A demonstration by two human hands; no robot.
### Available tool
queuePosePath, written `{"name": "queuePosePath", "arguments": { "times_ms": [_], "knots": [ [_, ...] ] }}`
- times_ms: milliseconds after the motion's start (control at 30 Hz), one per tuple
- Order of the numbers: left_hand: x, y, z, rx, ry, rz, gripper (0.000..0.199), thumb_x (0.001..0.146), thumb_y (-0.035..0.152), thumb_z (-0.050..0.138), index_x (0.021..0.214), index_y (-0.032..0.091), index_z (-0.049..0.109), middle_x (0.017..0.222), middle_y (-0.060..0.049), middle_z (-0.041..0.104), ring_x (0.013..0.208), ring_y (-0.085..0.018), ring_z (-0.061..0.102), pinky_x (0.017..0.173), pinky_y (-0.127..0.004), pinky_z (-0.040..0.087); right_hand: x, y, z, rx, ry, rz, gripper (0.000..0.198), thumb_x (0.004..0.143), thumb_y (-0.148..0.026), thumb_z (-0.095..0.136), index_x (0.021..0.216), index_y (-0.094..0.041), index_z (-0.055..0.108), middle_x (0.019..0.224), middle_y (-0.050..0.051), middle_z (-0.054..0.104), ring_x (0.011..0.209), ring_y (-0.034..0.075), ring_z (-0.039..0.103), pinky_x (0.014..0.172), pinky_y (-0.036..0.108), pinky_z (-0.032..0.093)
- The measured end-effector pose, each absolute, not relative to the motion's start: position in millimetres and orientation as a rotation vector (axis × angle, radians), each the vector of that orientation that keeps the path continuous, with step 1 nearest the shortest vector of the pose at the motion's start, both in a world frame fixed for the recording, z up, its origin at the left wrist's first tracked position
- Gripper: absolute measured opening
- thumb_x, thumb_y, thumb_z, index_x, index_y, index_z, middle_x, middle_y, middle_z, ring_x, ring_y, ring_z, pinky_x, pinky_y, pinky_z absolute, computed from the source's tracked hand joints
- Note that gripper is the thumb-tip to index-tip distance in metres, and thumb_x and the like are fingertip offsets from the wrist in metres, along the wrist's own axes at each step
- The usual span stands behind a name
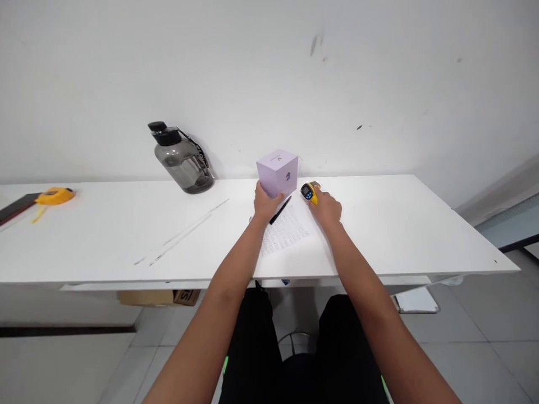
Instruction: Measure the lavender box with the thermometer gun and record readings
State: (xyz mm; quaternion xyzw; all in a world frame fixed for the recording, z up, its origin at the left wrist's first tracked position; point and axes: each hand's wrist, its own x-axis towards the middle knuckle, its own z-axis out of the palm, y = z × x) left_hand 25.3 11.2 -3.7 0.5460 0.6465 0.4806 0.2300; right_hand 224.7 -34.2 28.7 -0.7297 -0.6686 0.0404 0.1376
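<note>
My left hand (266, 203) grips the lower front of a pale purple box (277, 173), thumb on one side and fingers on the other. The box stands on the white table near the wall. In my right hand (327, 209) is a yellow and black infrared thermometer (310, 192), its small display and blue buttons facing up toward me. A black pen (280, 210) lies between my hands, across a sheet of handwritten paper (284, 233). My left wrist covers part of that sheet.
A grey water bottle (185, 163) with a black lid stands to the left by the wall. Farther left lie a yellow tape measure (54, 196) and a dark flat object (19, 207). Dark streaks mark the white table (105, 235). A cardboard box (147, 297) sits underneath.
</note>
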Motion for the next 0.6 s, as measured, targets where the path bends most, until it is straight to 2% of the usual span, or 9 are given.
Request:
{"name": "queuePosePath", "arguments": {
  "times_ms": [167,300,467,600],
  "knots": [
    [26,9,0,1.555,1.803,1.291,0.099,0.074,0.047,0.078,0.154,0.025,0.025,0.157,-0.016,0.043,0.146,-0.034,0.043,0.118,-0.048,0.038,221,-34,27,-2.02,-2.073,-0.008,0.062,0.099,-0.034,0.047,0.159,-0.022,0.035,0.135,0.019,0.059,0.115,0.031,0.059,0.092,0.043,0.044],
    [29,5,4,1.601,1.872,1.234,0.098,0.074,0.048,0.077,0.153,0.019,0.025,0.155,-0.022,0.044,0.145,-0.037,0.043,0.118,-0.05,0.038,221,-32,26,-2.02,-2.115,0.042,0.065,0.096,-0.035,0.047,0.159,-0.024,0.035,0.139,0.018,0.056,0.119,0.032,0.056,0.097,0.045,0.042],
    [35,0,8,1.68,2.014,1.146,0.104,0.078,0.059,0.07,0.157,0.012,0.02,0.161,-0.026,0.037,0.157,-0.04,0.02,0.126,-0.054,0.023,220,-31,25,-2.022,-2.113,0.038,0.064,0.095,-0.033,0.043,0.158,-0.022,0.036,0.144,0.019,0.054,0.132,0.034,0.047,0.104,0.05,0.04],
    [38,-4,8,1.685,2.102,1.039,0.109,0.078,0.06,0.069,0.158,0.006,0.019,0.163,-0.028,0.033,0.159,-0.042,0.011,0.128,-0.054,0.016,219,-33,25,-1.986,-2.125,0.091,0.065,0.095,-0.034,0.044,0.159,-0.023,0.036,0.15,0.016,0.053,0.141,0.033,0.041,0.117,0.061,0.026]
  ]
}}
